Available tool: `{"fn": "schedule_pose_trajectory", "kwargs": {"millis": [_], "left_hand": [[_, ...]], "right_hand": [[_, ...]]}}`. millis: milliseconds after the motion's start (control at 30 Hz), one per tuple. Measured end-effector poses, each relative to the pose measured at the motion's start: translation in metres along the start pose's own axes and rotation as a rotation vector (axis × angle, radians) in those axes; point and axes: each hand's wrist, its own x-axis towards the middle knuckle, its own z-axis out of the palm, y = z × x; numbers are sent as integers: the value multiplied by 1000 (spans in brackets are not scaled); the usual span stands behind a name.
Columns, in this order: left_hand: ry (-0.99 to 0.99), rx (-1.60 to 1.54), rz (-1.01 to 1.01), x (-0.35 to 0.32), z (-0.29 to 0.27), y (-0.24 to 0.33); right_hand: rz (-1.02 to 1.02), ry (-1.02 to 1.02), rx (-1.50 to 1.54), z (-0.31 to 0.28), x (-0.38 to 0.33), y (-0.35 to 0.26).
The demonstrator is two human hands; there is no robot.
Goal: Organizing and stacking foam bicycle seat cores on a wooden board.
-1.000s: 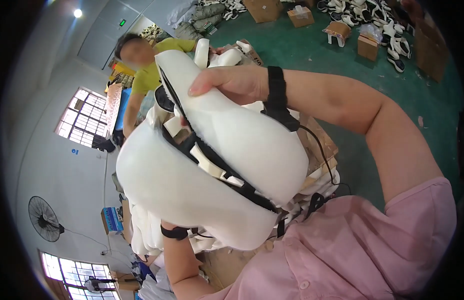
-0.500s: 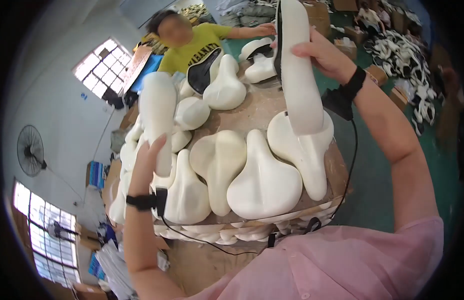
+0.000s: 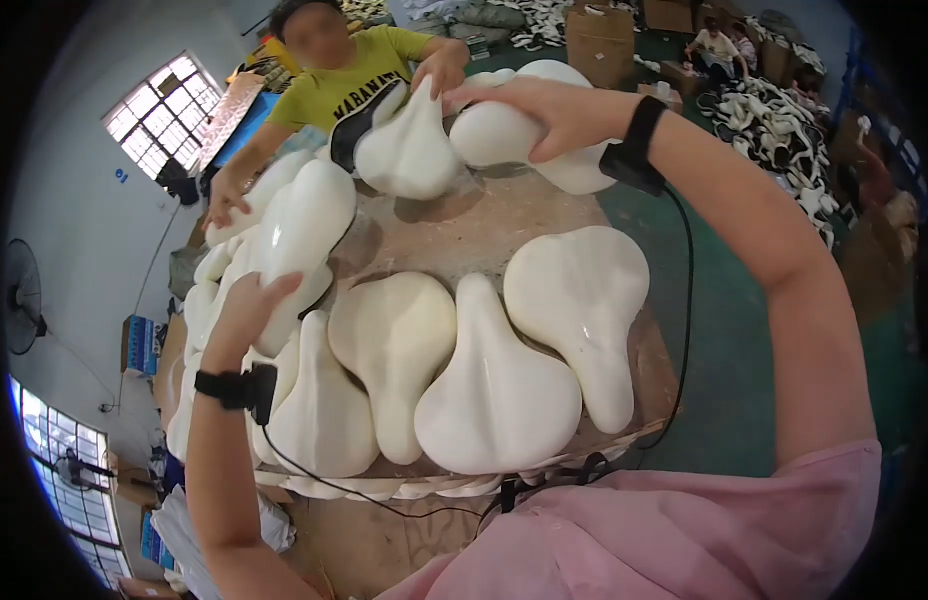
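Observation:
Several white bicycle-saddle-shaped foam pieces lie on a wooden table (image 3: 484, 225). My left hand (image 3: 249, 310) grips one upright saddle piece (image 3: 294, 240) at the table's left. My right hand (image 3: 544, 110) reaches to the far side and rests on another white saddle piece (image 3: 504, 135). Three saddle pieces lie flat near me: one (image 3: 394, 345), a second (image 3: 499, 390) and a third (image 3: 579, 300). Both wrists wear black bands with cables.
A person in a yellow shirt (image 3: 359, 70) stands across the table, one hand on a saddle piece (image 3: 409, 150) with a black underside. More white pieces stack along the left edge (image 3: 209, 300). Cardboard boxes (image 3: 599, 40) and piles of parts cover the green floor (image 3: 774, 110).
My right hand has lowered the saddle piece it held upright and set it down at the table's far side. My left hand still holds its piece, and the view has tilted further down.

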Motion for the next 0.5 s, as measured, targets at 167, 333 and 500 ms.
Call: {"fn": "schedule_pose_trajectory", "kwargs": {"millis": [167,333,500], "left_hand": [[-94,-136,-84,-3,-2,-17],[40,-44,124,8,13,-14],[-60,162,181,53,43,3]], "right_hand": [[10,-263,-79,30,23,-1],[3,-228,12,55,30,9],[90,-216,88,56,44,-4]]}}
